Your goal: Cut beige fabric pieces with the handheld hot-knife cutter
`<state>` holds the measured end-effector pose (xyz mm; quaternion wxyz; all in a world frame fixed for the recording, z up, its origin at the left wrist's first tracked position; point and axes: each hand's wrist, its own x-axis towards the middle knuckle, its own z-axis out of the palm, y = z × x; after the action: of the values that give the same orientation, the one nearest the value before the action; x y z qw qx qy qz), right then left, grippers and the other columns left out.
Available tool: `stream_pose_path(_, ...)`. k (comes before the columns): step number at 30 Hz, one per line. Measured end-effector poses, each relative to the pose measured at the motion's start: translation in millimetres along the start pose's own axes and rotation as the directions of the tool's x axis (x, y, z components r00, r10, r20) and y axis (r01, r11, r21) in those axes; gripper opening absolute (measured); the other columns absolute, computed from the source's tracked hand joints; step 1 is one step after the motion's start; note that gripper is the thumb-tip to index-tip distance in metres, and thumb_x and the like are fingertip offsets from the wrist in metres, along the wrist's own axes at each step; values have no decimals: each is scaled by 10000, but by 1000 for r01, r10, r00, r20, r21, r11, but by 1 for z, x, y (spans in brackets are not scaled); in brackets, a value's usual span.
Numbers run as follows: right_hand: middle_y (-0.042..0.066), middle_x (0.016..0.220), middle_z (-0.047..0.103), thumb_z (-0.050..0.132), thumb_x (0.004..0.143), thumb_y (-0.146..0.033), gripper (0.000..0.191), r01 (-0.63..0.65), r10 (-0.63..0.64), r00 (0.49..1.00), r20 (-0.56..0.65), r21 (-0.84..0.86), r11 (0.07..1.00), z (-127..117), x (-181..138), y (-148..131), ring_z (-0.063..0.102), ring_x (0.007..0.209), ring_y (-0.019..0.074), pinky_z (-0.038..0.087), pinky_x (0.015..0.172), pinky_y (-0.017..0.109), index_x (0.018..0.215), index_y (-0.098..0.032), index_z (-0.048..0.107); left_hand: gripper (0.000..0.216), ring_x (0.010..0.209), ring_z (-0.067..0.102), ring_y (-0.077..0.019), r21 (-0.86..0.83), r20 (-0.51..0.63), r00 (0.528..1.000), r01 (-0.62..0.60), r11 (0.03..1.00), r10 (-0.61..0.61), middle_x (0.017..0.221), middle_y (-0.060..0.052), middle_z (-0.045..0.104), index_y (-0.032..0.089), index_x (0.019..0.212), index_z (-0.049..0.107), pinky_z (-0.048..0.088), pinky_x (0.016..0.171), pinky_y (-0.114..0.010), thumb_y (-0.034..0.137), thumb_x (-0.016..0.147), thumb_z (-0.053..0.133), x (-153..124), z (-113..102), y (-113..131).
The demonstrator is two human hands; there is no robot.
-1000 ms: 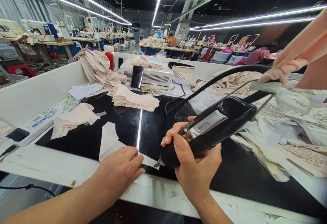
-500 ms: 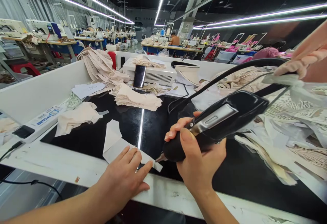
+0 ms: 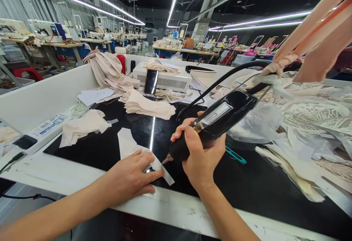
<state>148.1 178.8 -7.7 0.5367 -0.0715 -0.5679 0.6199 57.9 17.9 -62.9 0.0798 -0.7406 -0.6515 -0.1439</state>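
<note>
Left hand (image 3: 129, 176): covers the near part of the white fabric piece (image 3: 129, 147); forearm cut off at the 7 o'clock edge.
Right hand (image 3: 199, 158): palm hides the cutting tool (image 3: 217, 121) grip; tip contact unclear.
Another person's arm (image 3: 316, 35): cut off at 2 o'clock.
Phone (image 3: 151, 81): screen unreadable.

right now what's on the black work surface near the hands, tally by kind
Hands: 2, left hand flat on a pale fabric strip, right hand gripping the tool
Black handheld cutting tool: 1
Pale fabric strip: 1
Folded beige fabric stacks: 2, and
Teal clip: 1
Phone: 1
Total: 8
</note>
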Motion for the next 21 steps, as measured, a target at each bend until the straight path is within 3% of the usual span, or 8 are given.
stream_pose_path(21,-71,788,666,782,820,-231,281,56,-56,998,30,13,998,7,0,0,632,549,93,572,518,231,989,-257,558,427,1207,580,-333,7,-26,1000,-4,1000,5,1273,-137,579,199,1316,568,513,1065,-537,332,945,731,-5,0,1)
